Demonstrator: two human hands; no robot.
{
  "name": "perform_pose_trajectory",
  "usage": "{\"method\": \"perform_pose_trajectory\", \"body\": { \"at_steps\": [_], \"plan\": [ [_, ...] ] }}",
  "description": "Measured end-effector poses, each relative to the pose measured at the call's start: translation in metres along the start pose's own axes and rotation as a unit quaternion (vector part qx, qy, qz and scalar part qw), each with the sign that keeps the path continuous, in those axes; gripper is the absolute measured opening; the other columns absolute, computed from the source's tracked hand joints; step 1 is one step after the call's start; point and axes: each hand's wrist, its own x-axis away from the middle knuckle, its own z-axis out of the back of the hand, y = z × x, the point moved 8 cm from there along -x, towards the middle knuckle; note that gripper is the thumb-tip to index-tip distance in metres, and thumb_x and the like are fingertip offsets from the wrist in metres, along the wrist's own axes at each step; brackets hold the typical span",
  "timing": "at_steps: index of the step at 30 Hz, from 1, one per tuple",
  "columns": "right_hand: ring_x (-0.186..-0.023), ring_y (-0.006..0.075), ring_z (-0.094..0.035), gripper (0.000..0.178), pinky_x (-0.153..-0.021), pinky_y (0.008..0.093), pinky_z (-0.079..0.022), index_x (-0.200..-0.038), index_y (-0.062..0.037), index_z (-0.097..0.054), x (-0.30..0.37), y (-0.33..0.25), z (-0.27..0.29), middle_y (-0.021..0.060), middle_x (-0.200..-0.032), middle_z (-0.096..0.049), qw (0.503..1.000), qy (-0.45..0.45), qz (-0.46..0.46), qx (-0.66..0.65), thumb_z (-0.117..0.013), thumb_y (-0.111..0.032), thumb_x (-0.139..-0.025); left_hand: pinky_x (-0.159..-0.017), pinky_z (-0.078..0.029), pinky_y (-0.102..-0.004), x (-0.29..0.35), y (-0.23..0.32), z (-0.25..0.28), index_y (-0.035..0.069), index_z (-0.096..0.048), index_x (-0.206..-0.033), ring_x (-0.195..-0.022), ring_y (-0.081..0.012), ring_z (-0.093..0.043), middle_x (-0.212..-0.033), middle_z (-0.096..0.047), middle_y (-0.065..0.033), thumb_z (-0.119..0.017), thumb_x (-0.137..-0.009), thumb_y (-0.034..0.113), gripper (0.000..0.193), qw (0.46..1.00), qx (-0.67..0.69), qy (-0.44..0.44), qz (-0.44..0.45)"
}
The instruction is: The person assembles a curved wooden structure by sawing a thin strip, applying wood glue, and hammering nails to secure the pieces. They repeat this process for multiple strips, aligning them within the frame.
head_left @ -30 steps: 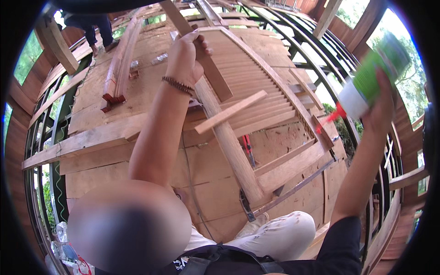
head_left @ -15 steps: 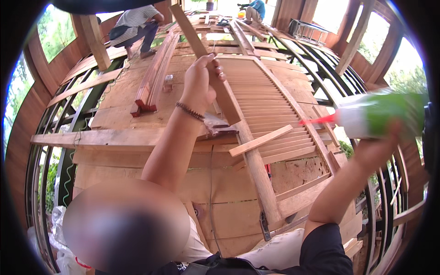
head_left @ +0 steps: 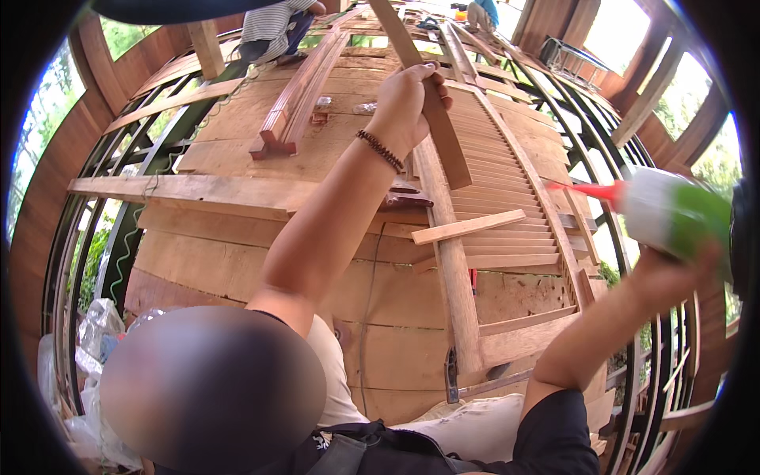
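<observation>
My left hand (head_left: 405,107) is closed around a thin wooden slat (head_left: 450,150), raised at a slant over a louvred wooden frame (head_left: 440,207). The slat's lower end hangs over the louvres, just inside the frame's left stile. My right hand (head_left: 682,265) grips a white and green glue bottle (head_left: 653,207) by its lower side, right of the frame. Its red nozzle (head_left: 590,191) points left toward the right stile. A short batten (head_left: 469,227) lies across the left stile and the louvres. The lower bay of the frame holds no louvres.
A dark metal tool (head_left: 452,374) touches the frame's near end. Long reddish beams (head_left: 305,91) lie farther left. Two people (head_left: 269,36) crouch at the back. Gaps show between dark floor joists (head_left: 131,245) along both sides. A blurred oval covers the lower left.
The view has shifted. My left hand has carried the slat right, so its lower end has passed from the left stile to over the louvres. The bottle stays in my right hand, slightly lower.
</observation>
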Motion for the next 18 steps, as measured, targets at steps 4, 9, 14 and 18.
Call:
{"method": "perform_pose_trajectory", "body": {
  "at_steps": [4,9,14,18],
  "plan": [
    [-0.112,0.0288,-0.066,0.049,-0.098,0.0465,-0.053,-0.122,0.0052,-0.063,-0.002,-0.049,0.001,0.0188,-0.120,-0.068,0.917,-0.059,0.276,0.282,-0.071,-0.034,-0.094,-0.062,-0.053,-0.0393,-0.002,-0.010,0.008,0.002,-0.057,-0.105,-0.070,-0.0214,-0.059,-0.084,-0.059,-0.0084,-0.053,-0.101,0.006,0.007,0.999,-0.013,0.024,0.028],
    [-0.113,0.0329,-0.067,0.067,-0.100,0.0454,-0.053,-0.140,0.0022,-0.048,0.066,0.090,-0.043,0.0187,-0.119,-0.067,0.969,-0.091,-0.214,0.084,-0.078,-0.032,-0.091,-0.061,-0.054,-0.0387,0.004,-0.025,0.014,0.001,-0.056,-0.109,-0.069,-0.0208,-0.058,-0.083,-0.058,-0.0086,-0.051,-0.102,0.006,0.010,0.998,-0.018,0.041,0.051],
    [-0.112,0.0383,-0.068,0.063,-0.098,0.0520,-0.056,-0.139,-0.0040,-0.052,0.031,0.050,-0.041,0.0200,-0.121,-0.067,0.989,-0.107,-0.105,0.009,-0.068,-0.045,-0.095,-0.059,-0.053,-0.0366,0.013,-0.031,-0.013,-0.001,-0.056,-0.110,-0.068,-0.0204,-0.058,-0.085,-0.060,-0.0099,-0.052,-0.102,0.005,0.011,0.998,-0.055,0.013,0.039],
    [-0.107,0.0365,-0.070,0.063,-0.094,0.0524,-0.059,-0.133,-0.0050,-0.058,0.014,0.038,-0.041,0.0179,-0.117,-0.070,0.989,-0.123,-0.068,-0.038,-0.068,-0.052,-0.093,-0.060,-0.052,-0.0355,0.015,-0.054,-0.014,-0.005,-0.058,-0.112,-0.070,-0.0203,-0.059,-0.090,-0.061,-0.0114,-0.055,-0.101,0.005,0.015,0.997,-0.058,-0.010,0.058]
  ]
}}
